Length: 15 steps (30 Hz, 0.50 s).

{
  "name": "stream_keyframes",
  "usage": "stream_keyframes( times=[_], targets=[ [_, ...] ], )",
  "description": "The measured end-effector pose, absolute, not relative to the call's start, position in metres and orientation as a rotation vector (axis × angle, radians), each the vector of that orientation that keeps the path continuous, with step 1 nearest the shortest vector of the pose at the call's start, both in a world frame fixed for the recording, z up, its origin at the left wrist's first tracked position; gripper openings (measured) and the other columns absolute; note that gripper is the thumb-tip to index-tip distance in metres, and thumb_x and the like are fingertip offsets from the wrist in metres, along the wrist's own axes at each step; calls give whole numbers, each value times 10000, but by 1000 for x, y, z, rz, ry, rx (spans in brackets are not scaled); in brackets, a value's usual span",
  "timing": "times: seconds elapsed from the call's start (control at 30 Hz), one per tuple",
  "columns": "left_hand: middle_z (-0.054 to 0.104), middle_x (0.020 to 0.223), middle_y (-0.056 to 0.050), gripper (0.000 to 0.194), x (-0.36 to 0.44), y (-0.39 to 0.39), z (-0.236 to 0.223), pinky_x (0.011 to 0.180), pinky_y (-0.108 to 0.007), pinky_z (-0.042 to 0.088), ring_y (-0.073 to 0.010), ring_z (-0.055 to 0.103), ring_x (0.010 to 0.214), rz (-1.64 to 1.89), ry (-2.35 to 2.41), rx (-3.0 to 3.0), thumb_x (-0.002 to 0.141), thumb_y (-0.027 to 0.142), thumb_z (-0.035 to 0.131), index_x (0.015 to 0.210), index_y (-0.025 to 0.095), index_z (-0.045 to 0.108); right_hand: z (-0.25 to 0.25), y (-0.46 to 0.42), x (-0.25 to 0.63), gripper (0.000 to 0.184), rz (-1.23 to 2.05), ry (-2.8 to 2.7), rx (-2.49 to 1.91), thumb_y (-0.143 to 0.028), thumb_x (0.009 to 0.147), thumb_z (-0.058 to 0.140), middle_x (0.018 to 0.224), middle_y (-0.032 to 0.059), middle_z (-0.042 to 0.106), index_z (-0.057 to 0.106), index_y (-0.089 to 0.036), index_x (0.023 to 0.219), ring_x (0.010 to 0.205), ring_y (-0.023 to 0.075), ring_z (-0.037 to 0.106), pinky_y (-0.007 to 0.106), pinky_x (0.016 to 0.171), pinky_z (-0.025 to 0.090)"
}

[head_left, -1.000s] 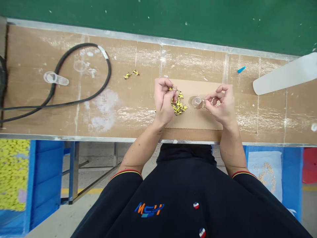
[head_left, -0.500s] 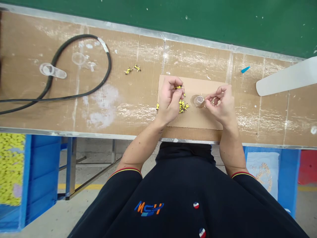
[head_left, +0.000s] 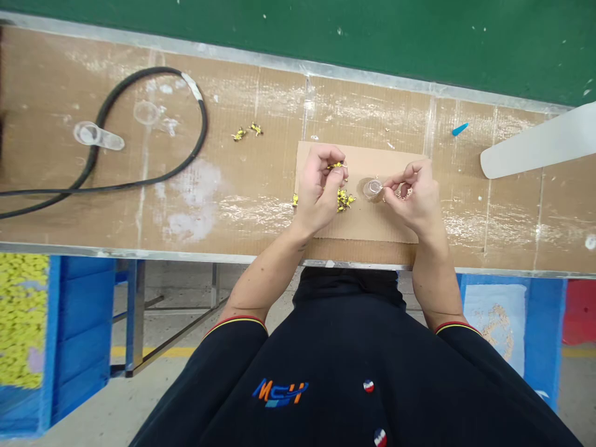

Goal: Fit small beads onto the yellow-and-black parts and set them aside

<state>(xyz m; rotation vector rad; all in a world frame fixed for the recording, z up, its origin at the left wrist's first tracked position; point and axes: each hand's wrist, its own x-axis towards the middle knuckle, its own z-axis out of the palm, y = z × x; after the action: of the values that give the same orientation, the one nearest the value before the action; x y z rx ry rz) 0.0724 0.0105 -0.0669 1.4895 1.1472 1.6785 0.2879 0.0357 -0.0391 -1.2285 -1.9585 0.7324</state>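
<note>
Over the cardboard sheet, the left hand is still pinching a yellow part, the right hand pinching beside a clear cup.

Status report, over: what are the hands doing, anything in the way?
Left hand pinching small yellow part; right hand at clear cup. Yellow parts loose on cardboard sheet. Black cable well left, not in the way.

The head-worn camera looked forward and down, past a black shirt, onto a nearby cardboard-covered workbench.
</note>
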Motion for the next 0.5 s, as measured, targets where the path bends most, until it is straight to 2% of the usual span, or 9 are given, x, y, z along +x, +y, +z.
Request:
stream_keyframes(
  times=[0.33, 0.5],
  targets=[
    [630, 963, -20, 313, 69, 10, -68, 723, -280, 583, -117, 692, 829, 1638, 1140, 1488, 1050, 567, 521, 1128, 267, 565, -41, 35, 288, 392, 765, -1899, -1216, -210, 802, 751, 802, -59, 713, 389, -286, 931, 506, 92, 436, 325, 503, 437],
    [692, 946, -5, 279, 72, 8, -62, 803, -265, 619, -113, 755, 887, 1587, 1019, 1430, 1031, 508, 601, 1101, 249, 524, -37, 30, 282, 414, 769, -1716, -1030, -222, 829, 731, 823, -64, 693, 355, -304, 984, 629, 128, 597, 314, 528, 470]
  ],
)
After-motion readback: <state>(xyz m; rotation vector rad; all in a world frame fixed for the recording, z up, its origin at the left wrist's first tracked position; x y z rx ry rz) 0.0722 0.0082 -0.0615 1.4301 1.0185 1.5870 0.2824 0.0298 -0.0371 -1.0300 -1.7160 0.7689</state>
